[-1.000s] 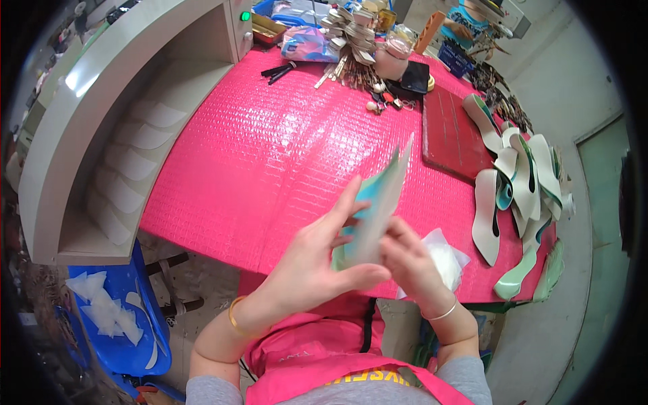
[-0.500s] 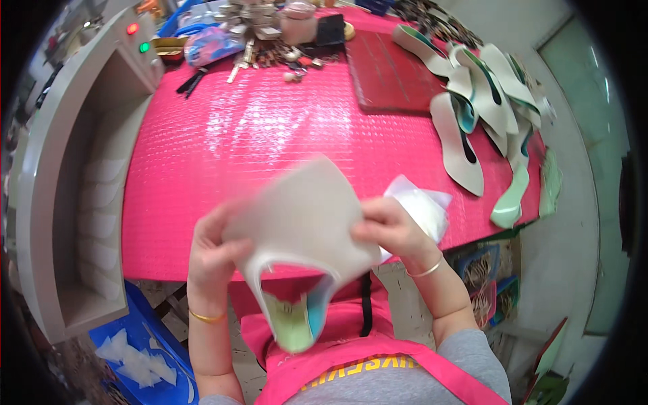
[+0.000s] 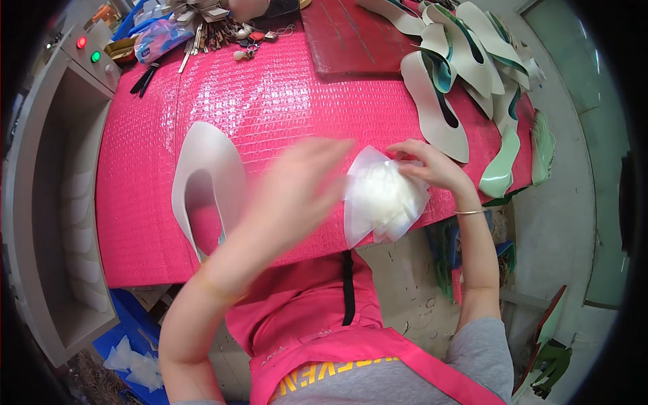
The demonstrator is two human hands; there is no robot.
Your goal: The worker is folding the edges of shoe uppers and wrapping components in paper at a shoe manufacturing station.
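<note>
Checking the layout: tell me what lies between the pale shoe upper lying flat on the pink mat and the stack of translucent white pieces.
In the head view, only the blurred left hand lies between the shoe upper and the stack.

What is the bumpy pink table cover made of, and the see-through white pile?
The bright pink table cover looks like glossy plastic or vinyl: it shines and has a bumpy quilted pattern. The stack of translucent white sheets under the right hand seems thin plastic film or stiffener, though it could be fabric.

Pale shoe uppers [image 3: 466, 61] heaped far right; keys [image 3: 216, 34], perhaps, top left.
</note>
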